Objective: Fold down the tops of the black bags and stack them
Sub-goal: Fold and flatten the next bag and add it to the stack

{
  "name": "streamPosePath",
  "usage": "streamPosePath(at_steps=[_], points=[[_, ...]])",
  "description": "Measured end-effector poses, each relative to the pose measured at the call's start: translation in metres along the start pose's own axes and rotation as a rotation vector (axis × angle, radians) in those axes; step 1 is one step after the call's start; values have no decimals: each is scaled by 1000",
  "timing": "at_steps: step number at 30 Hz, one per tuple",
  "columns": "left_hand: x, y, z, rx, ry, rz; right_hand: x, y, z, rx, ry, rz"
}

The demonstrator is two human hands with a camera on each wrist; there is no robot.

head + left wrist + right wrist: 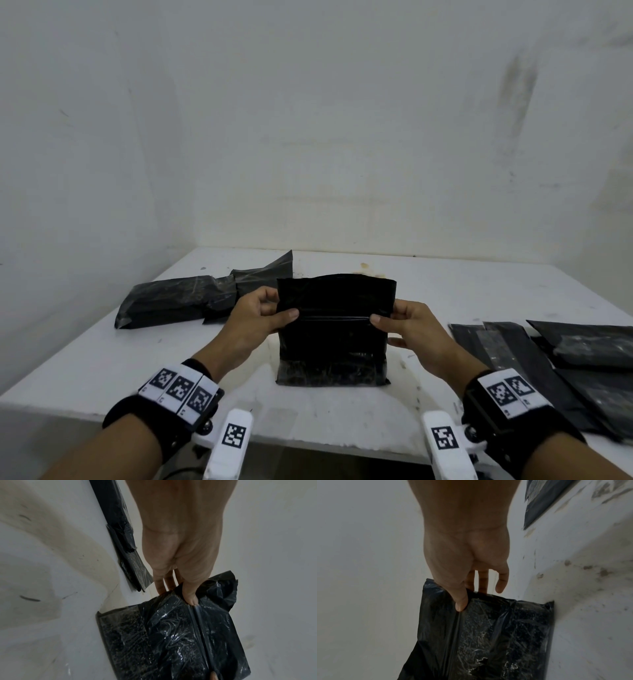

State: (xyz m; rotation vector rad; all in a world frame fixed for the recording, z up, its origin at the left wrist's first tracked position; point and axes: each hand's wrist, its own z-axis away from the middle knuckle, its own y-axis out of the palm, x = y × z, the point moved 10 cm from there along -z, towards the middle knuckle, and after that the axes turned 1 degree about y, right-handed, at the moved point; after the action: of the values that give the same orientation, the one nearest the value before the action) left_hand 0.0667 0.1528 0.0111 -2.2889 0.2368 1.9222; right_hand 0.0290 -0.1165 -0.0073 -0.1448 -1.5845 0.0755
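A black plastic bag (334,339) stands upright on the white table (102,359) in front of me, its filled bottom resting on the surface. My left hand (270,313) pinches its left edge at a horizontal crease, thumb on the near side, fingers behind. My right hand (390,318) pinches the right edge at the same crease. The left wrist view shows the thumb (190,596) pressed on the bag (171,642); the right wrist view shows the other thumb (461,601) on the bag (479,635). The top flap stands above the crease.
Two filled black bags (178,303) lie at the table's back left. Several flat black bags (555,363) lie overlapping at the right edge. White walls close the table at the back and left. The table's front edge runs just below my wrists.
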Motion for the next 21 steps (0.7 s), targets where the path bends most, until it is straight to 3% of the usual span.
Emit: streamPosePath(at_steps=[12, 21], points=[[-5, 1, -3, 54, 27, -166, 6, -7, 0, -9, 23, 59], [-4, -2, -3, 39, 26, -107, 2, -7, -7, -1, 31, 21]])
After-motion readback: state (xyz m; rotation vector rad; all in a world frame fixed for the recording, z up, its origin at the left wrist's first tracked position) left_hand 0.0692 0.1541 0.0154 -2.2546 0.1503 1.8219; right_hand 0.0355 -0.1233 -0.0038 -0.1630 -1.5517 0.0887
